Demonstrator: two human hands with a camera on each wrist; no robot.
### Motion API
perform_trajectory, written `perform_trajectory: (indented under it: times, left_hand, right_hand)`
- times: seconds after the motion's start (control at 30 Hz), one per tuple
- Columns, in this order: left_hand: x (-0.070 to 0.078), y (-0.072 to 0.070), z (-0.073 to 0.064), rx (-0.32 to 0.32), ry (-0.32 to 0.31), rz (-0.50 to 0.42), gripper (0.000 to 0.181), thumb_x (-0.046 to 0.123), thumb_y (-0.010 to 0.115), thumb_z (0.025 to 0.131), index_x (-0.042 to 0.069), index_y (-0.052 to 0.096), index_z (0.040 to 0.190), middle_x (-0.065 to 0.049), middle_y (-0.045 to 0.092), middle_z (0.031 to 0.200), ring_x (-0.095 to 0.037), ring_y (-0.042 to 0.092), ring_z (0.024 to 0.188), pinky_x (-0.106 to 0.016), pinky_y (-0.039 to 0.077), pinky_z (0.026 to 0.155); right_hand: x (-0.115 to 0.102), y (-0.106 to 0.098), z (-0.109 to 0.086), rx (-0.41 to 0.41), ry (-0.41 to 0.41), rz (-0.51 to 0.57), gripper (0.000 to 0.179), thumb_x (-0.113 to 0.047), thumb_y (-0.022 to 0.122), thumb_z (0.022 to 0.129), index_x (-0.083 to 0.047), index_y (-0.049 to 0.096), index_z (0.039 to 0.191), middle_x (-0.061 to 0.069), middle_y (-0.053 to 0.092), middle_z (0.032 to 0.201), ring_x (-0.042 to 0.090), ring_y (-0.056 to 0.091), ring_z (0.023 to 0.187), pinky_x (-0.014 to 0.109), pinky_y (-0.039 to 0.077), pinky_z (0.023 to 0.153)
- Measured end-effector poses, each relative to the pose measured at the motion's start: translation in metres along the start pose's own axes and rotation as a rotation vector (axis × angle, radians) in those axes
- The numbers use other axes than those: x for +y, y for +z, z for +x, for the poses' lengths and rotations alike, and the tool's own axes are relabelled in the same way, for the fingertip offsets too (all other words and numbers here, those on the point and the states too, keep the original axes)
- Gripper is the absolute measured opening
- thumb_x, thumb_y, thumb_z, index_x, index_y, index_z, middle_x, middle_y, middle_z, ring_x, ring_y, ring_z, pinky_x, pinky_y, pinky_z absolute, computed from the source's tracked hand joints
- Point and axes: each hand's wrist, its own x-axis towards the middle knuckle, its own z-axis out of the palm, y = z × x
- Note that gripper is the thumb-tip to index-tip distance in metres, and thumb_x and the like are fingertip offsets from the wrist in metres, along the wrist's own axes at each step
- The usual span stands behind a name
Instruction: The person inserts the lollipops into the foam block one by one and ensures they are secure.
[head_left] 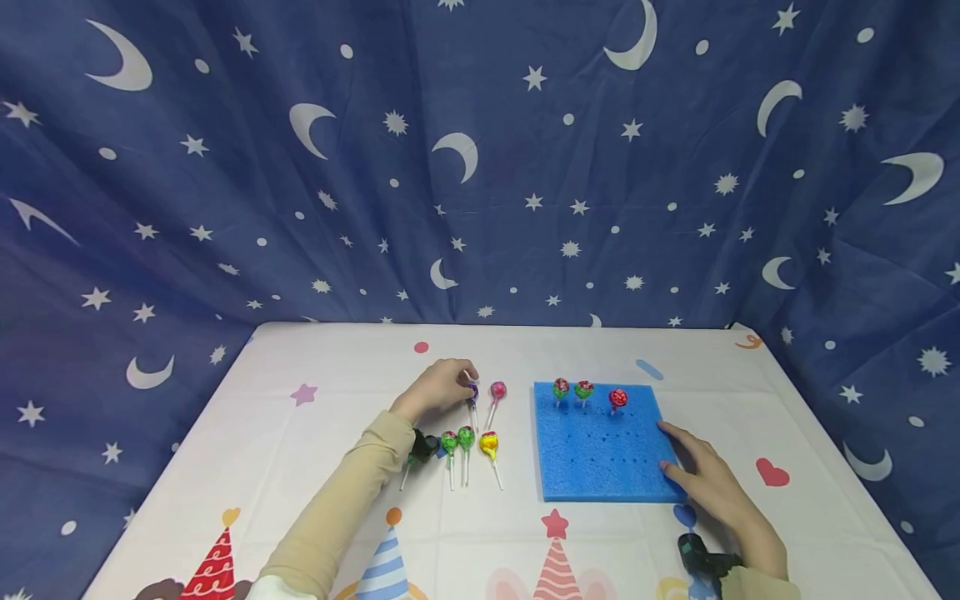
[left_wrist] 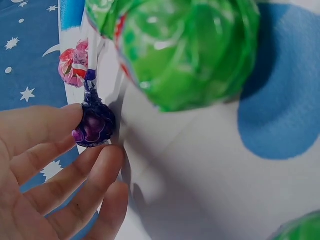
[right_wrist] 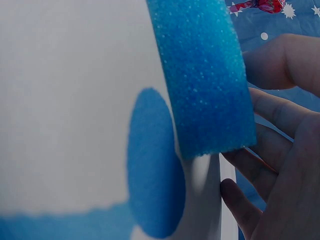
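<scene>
My left hand (head_left: 441,387) pinches the wrapped head of a purple lollipop (left_wrist: 95,125) between thumb and fingers; its white stick points toward the table front. Just right of it lies a pink lollipop (head_left: 498,390). Nearer the front lie two green lollipops (head_left: 467,437) and a yellow lollipop (head_left: 489,444). Another stick shows below the left wrist, its head mostly hidden. On the right, a blue foam block (head_left: 600,479) holds three upright lollipops, two red-green (head_left: 561,387) and one red (head_left: 618,398), along its back. My right hand (head_left: 711,479) touches the block's right edge with relaxed fingers.
Rows of small holes (head_left: 592,438) dot the foam's top. The white tablecloth (head_left: 315,458) bears printed party hats and shapes. Behind the table hangs a dark blue curtain (head_left: 495,242) with moons and stars. A dark wrist camera (head_left: 697,557) sits on the right wrist.
</scene>
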Motion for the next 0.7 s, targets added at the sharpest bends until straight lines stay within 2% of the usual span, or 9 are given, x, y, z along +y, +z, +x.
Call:
perform_trajectory:
  times: [0.17,0.4,0.7]
  left_hand:
    - [0.0016,0.0003,0.0003,0.002,0.021,0.02,0.021,0.008,0.068,0.084,0.008,0.067,0.105,-0.01,0.069,0.098,-0.017,0.06,0.083,-0.03,0.049,0.075]
    - [0.0039,0.0007,-0.0007,0.001,0.032,0.028,0.018,0.006,0.067,0.085,0.007,0.068,0.102,-0.01,0.068,0.094,-0.017,0.057,0.078,-0.029,0.048,0.07]
    - [0.0051,-0.0005,-0.0015,0.067,0.04,0.056,0.017,0.003,0.068,0.08,0.008,0.069,0.097,-0.009,0.066,0.093,-0.02,0.058,0.082,-0.034,0.048,0.075]
  right_hand:
    - [0.0001,-0.0003,0.0001,0.007,-0.01,-0.001,0.066,-0.029,0.057,0.093,-0.009,0.03,0.149,0.029,0.028,0.152,0.058,0.023,0.135,0.075,0.023,0.1]
    - [0.0004,-0.0001,-0.0003,0.017,-0.022,0.0,0.065,-0.027,0.057,0.093,-0.007,0.031,0.148,0.03,0.029,0.151,0.059,0.024,0.134,0.076,0.023,0.099]
    - [0.0007,-0.0001,-0.0003,0.011,-0.02,0.005,0.065,-0.028,0.057,0.093,-0.008,0.031,0.149,0.03,0.029,0.151,0.059,0.023,0.135,0.076,0.023,0.099]
